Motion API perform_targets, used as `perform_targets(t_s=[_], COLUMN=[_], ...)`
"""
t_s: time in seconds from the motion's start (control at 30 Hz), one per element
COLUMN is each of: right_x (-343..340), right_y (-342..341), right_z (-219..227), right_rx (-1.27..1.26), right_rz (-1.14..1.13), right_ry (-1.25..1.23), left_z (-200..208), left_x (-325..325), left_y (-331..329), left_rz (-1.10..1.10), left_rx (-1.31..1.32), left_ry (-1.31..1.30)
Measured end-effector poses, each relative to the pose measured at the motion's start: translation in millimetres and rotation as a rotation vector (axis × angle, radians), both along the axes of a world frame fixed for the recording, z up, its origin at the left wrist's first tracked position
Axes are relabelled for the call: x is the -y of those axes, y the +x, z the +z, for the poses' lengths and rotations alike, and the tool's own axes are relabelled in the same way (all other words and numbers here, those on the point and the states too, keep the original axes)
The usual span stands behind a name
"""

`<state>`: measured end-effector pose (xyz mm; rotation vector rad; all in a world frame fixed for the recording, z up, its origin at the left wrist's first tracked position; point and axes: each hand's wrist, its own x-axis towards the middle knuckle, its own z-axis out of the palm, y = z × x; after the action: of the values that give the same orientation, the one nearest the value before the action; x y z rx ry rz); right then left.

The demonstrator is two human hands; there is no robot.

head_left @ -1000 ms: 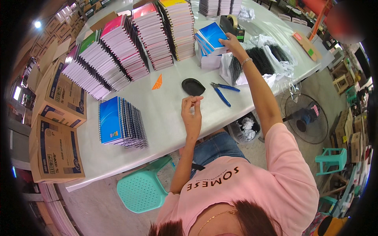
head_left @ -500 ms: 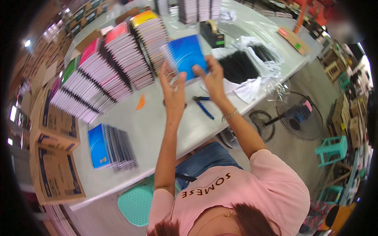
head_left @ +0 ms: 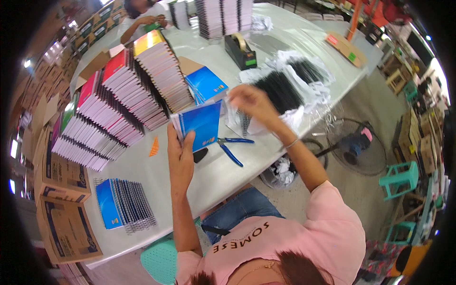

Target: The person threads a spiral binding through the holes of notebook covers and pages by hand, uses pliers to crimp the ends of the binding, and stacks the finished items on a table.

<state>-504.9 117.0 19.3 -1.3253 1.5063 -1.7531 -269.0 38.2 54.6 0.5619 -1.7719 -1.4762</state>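
Note:
My left hand [head_left: 181, 154] grips a blue-covered notebook [head_left: 202, 124] by its lower left edge, thumb on the cover. It is held tilted above the white table [head_left: 166, 190]. To the right of the notebook and apart from it is my right hand [head_left: 254, 103], its fingers smeared by motion; whether they hold anything cannot be made out. Beside that hand a bundle of black binding coils [head_left: 280, 92] lies on crumpled white wrapping. Blue-handled pliers [head_left: 232, 151] rest on the table below. Behind the notebook lie more blue-covered notebooks [head_left: 208, 83].
Tall stacks of spiral notebooks [head_left: 126, 88] stand at left, with a pile of blue spiral notebooks [head_left: 121, 204] nearer. A tape dispenser [head_left: 241, 51] sits beyond. Cardboard boxes [head_left: 66, 228] border the left edge; a floor fan [head_left: 354, 149] stands at right. Another person [head_left: 142, 21] sits across.
My right hand has let go of the blue notebook and moved off to its right. My left hand has brought the notebook lower and nearer. The blue notebooks behind now show.

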Motion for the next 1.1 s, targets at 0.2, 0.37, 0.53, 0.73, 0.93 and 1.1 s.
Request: perform_targets(t_s=[0.2, 0.37, 0.53, 0.73, 0.93, 1.1], right_x=[-35.1, -43.7, -47.8, -67.6, -52.4, -37.2], right_y=[-276.2, -339.1, -358.2, -370.1, -309.2, -202.4], right_z=[-36.8, -112.9, -120.0, -78.3, -24.8, 20.2], right_rx=[-0.616, -0.931, -0.955, -0.992, -0.963, -0.571], right_rz=[-0.923, -1.109, -0.971, -0.990, -1.001, -0.493], right_ry=[0.066, 0.663, 0.616, 0.664, 0.582, 0.250], left_z=[15.6, -35.5, -48.2, -66.8, -84.1, -96.1], left_x=[-8.1, -22.7, -41.7, -44.7, -42.3, -37.5], left_y=[62.4, 87.6, 82.7, 72.4, 64.8, 58.3], left_rz=[0.166, 0.187, 0.365, 0.484, 0.643, 0.689], left_rx=[0.604, 1.007, 1.018, 0.808, 0.729, 0.681], left_ry=[-0.560, -0.812, -0.810, -0.665, -0.662, -0.688])
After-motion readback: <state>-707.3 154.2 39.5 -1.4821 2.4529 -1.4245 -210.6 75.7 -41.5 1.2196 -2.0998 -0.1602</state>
